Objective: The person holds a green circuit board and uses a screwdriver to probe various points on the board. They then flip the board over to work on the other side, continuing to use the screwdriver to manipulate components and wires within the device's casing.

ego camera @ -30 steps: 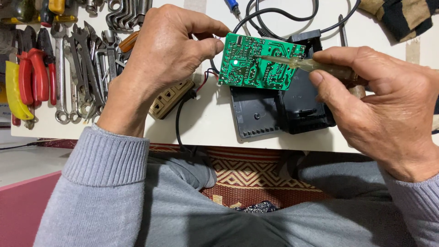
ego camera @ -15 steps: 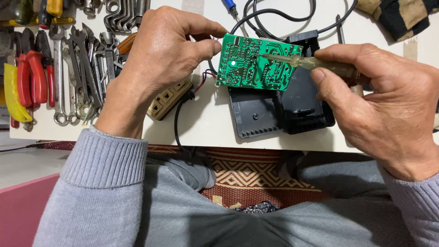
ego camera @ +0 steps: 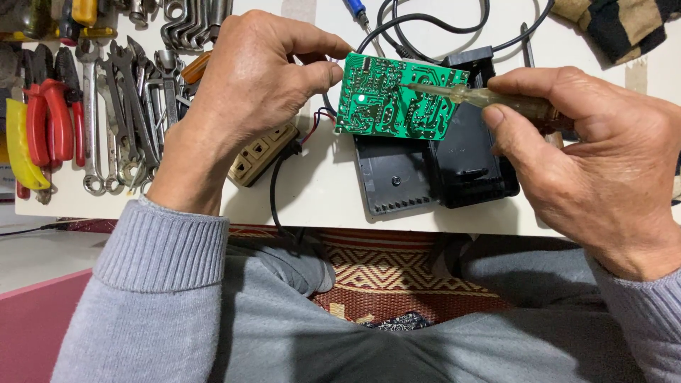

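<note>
The green circuit board point(ego camera: 397, 99) is held up, solder side to the camera, just above the tabletop point(ego camera: 319, 191) and over an opened black plastic housing point(ego camera: 433, 167). Its left edge is pinched by the thumb and fingers of the left hand point(ego camera: 245, 92). A tester screwdriver w/ clear amber handle point(ego camera: 489, 99) is gripped in the right hand point(ego camera: 596, 156), fingers clenched round it; its tip is laid on the board's upper middle, near a bright spot in the copper tracks.

Step in hand, as judged: probing/checking of solder points. Next move calls for the board to be kept steady and the tip placed on one pad w/o bridging neighbours.

Containers: the housing lies open in two halves; both appear empty, board already out. Red and black wires point(ego camera: 316, 122) run from the board's left edge. Beside the left hand a beige socket strip point(ego camera: 262, 152) lies, w/ black cable. Further left, spanners point(ego camera: 135, 106) and red-handled pliers point(ego camera: 46, 117) are laid out.
</note>
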